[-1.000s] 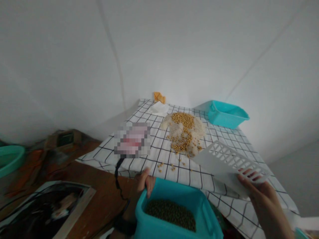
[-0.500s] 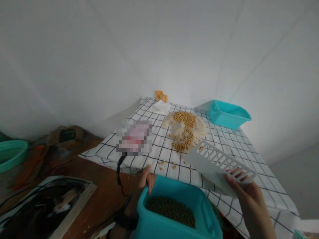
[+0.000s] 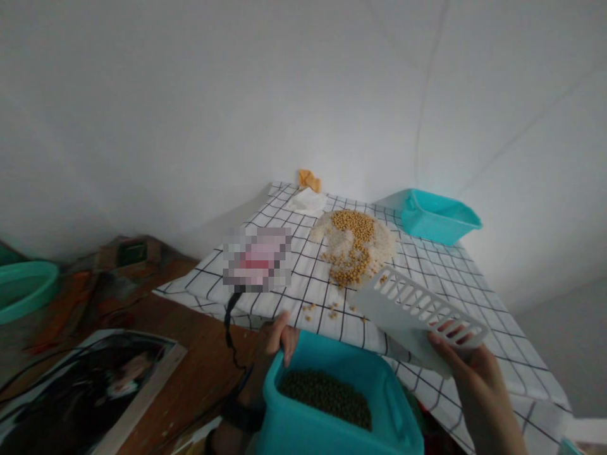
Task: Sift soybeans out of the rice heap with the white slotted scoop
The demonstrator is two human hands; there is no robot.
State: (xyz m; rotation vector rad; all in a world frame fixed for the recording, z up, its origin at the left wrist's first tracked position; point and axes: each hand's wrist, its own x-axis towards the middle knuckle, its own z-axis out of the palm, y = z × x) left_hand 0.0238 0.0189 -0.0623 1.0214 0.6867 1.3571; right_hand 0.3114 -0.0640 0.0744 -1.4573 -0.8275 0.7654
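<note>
My left hand [image 3: 277, 341] grips the far left corner of a teal plastic tub [image 3: 332, 407] holding dark green beans [image 3: 327, 398], low in the middle of the view. My right hand [image 3: 467, 366] is closed on the near end of a white slotted plastic tray [image 3: 412, 309], which hangs tilted over the checked tablecloth [image 3: 436, 265]. Beyond the tray's far edge lies a heap of yellow soybeans [image 3: 353, 243] mixed with white grains. A few stray soybeans [image 3: 320, 309] sit near the table's front edge.
A second teal tub [image 3: 439, 218] stands at the back right by the wall. White paper [image 3: 308, 201] and an orange scrap [image 3: 308, 180] lie at the back. A blurred pink item [image 3: 257, 258], black cable [image 3: 230, 328], framed picture [image 3: 90, 392] and green basin [image 3: 23, 287] sit left.
The white slotted tray has moved left and slightly away from me, toward the soybean heap. My left hand stays on the tub corner.
</note>
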